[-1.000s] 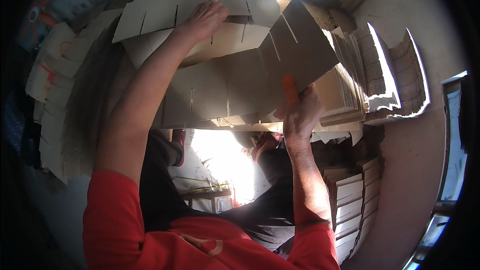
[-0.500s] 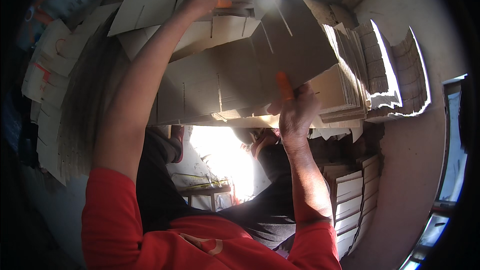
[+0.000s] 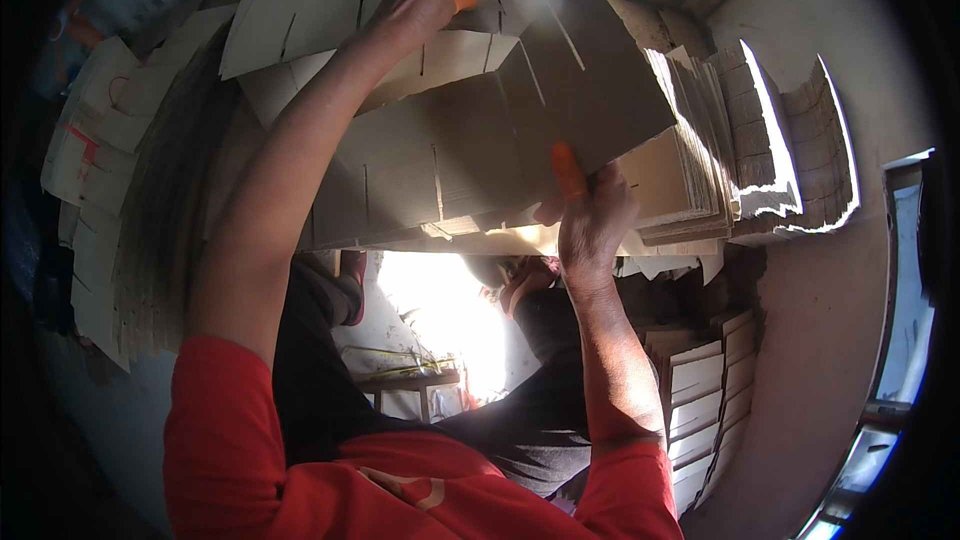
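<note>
My right hand (image 3: 597,215) grips the near edge of a slotted cardboard sheet (image 3: 400,155), with an orange-covered digit lying on its upper face. This sheet is creased and its right-hand part (image 3: 600,70) tilts up in shadow. At the far side, my left hand (image 3: 425,2) is closed at another pale slotted cardboard sheet (image 3: 310,5); an orange cover shows on one of its digits. Part of that grip is hidden behind the hand. Between the two sheets a lighter cardboard strip (image 3: 455,52) with slits is visible.
Stacked cardboard (image 3: 165,200) fans out at the left. More stacks (image 3: 690,165) and bundled pieces (image 3: 760,130) stand at the right by the wall. Slotted pieces (image 3: 700,390) lean lower right. A small wooden frame (image 3: 410,380) is on the floor between my legs.
My left hand has shifted slightly right and its fingers have extended. The far sheet has moved a little, covering the gap beside that hand. My right hand stays almost still.
</note>
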A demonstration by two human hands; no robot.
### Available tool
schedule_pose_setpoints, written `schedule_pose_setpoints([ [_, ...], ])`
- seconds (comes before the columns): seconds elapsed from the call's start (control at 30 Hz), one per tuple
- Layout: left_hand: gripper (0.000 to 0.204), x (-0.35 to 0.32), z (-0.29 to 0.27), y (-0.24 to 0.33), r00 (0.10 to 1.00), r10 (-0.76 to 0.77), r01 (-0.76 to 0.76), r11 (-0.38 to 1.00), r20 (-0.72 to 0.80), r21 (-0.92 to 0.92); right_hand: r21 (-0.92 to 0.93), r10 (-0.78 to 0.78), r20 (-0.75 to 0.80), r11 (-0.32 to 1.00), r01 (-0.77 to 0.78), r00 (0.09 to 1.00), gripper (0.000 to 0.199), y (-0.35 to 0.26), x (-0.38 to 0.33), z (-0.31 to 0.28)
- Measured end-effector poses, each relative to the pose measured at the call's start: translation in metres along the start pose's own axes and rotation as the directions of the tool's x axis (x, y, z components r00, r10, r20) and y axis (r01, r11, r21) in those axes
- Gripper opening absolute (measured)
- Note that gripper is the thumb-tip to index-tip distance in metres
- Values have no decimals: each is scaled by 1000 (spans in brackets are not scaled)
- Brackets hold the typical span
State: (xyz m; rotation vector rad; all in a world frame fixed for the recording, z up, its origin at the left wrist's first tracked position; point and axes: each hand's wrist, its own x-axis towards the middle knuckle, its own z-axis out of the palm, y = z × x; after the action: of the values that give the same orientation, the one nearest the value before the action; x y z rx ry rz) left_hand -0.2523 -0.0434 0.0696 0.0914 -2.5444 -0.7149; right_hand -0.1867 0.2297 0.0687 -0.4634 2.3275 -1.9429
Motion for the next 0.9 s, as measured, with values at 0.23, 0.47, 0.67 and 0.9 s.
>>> schedule_pose_setpoints([
  [0.23, 39, -26, 10, 7, 869, 486, -465, 733, 97, 497, -18, -28, -5, 999, 28, 1000, 17, 1, 1, -1],
  [0.47, 39, -48, 19, 15, 759, 647, -576, 615, 73, 538, 32, -26, -23, 999, 27, 999, 19, 6, 5, -2],
  [0.67, 36, -75, 19, 34, 708, 696, -670, 608, 120, 426, -22, 7, -29, 1000, -7, 1000, 13, 0, 7, -3],
  [0.9, 36, -82, 13, 30, 799, 584, -593, 725, 146, 349, -59, -34, 20, 998, 36, 999, 12, 5, 4, -1],
])
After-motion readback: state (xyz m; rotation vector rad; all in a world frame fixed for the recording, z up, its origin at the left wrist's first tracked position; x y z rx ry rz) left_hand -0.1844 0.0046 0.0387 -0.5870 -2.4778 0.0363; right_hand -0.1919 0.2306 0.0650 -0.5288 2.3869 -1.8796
